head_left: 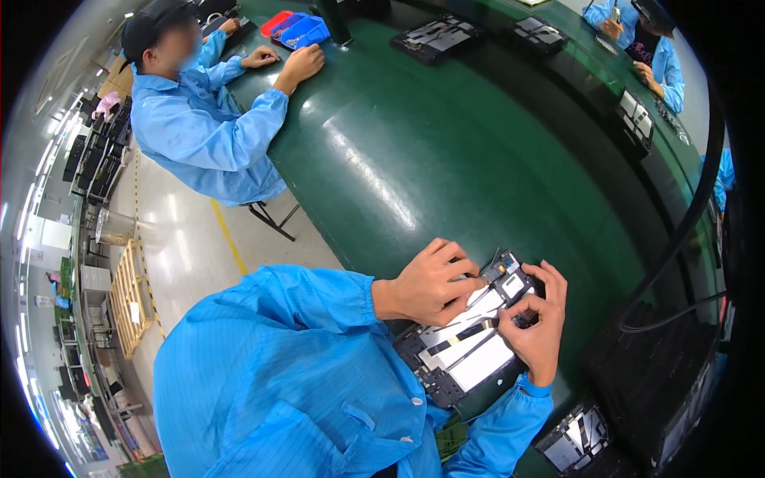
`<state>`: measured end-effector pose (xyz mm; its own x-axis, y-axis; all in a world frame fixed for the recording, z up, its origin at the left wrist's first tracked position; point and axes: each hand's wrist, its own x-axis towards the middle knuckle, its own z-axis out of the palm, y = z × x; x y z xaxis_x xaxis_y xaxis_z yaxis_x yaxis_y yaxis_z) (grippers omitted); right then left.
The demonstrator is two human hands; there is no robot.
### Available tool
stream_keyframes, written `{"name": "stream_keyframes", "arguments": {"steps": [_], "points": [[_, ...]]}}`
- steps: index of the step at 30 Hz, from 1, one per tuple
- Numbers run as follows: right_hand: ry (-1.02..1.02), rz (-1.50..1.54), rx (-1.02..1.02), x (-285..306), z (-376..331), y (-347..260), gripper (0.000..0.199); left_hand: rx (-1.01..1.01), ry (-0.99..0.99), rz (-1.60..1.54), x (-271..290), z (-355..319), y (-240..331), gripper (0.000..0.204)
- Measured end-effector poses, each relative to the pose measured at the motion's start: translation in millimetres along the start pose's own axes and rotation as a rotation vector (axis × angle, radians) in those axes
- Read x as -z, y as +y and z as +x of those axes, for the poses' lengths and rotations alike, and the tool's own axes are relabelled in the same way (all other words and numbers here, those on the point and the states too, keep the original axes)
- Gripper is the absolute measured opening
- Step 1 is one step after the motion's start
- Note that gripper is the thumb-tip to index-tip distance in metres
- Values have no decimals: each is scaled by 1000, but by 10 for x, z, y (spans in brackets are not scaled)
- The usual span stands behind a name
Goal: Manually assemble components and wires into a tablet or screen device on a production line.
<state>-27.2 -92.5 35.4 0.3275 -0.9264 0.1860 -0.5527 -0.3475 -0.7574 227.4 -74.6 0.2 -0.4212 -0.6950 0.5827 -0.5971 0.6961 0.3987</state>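
An opened tablet-like device (484, 368) lies on the green table in front of me, its black frame, white battery panels and dark flat cables exposed. My left hand (434, 283) is over its far left edge, fingers bent and closed against the inner parts; what the fingertips pinch is hidden. At the far right edge, my right hand (540, 323) curls with thumb and forefinger nearly meeting around a small dark area, and I cannot make out a part between them. A black section with a white square label (512, 285) shows between the two hands.
Another opened device (575, 440) sits at lower right, beside black trays (649, 382) and a hanging cable (677, 239). More opened devices (437, 38) lie along a dark strip. A co-worker (199, 119) sits at left near blue bins (304, 32); another (653, 52) works across.
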Motion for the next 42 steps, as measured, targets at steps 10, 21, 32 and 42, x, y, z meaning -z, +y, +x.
{"name": "stream_keyframes", "arguments": {"steps": [10,21,32,42], "points": [[52,51,14,-47,19,49,13,10,-75,-78,1,64,-29,33],[237,10,121,-80,-52,-15,15,-112,-81,-37,-31,139,-200,27],[190,-122,56,28,-204,-118,14,-483,-33,-204,9,292,-420,20],[176,-96,-47,251,-394,-66,15,-509,-263,-291,-42,333,-287,30]]}}
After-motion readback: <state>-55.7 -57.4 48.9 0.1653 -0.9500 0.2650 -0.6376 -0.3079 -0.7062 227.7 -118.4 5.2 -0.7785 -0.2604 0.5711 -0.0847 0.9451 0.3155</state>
